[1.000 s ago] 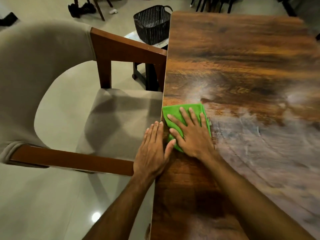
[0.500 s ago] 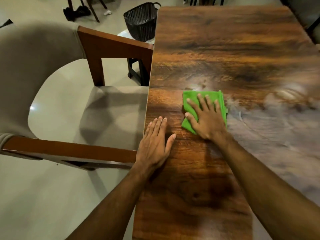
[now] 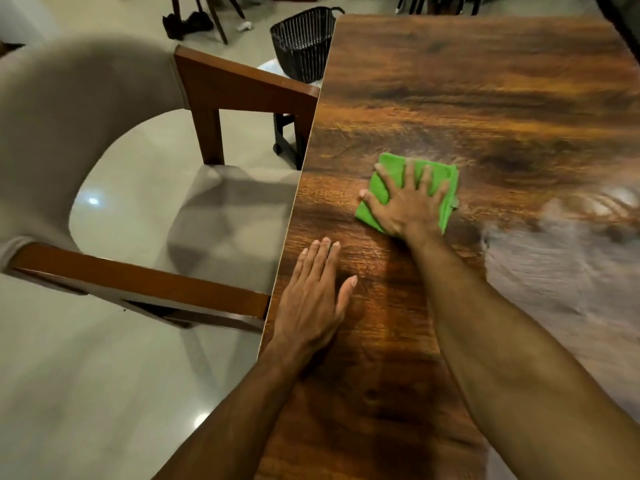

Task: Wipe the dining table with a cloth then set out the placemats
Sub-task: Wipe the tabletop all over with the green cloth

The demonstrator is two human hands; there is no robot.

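Right hand (image 3: pixel 407 202): flat and spread, palm pressed down on the green cloth (image 3: pixel 440 188); no pinch, fingers (image 3: pixel 410 173) fanned toward 12 o'clock.
Green cloth: folded into a pad, trapped between palm and dining table (image 3: pixel 467 81); green showing past the fingertips and at both sides of the hand.
Left hand (image 3: pixel 311 299): open, fingers together, laid flat on bare wood near the table's left edge; holding nothing, at about 7 o'clock from the cloth and apart from it; likely bracing.
Table surface: dark glossy wood around the cloth; pale, streaky film spreading at 3 to 4 o'clock from the cloth.
Chair (image 3: pixel 214 216): pushed up against the table edge at 9 o'clock; brown wooden arms, grey seat.
Basket (image 3: pixel 304 43): dark, woven, by the table's far left corner at roughly 11 o'clock.
Placemats: none in view.
Step in hand: wiping, judged mid-pass; placemat stage not begun.
Next move: probably a sweep toward the filmy patch at 3 o'clock, keeping even pressure through the palm and the pad flat so that no edge bunches.
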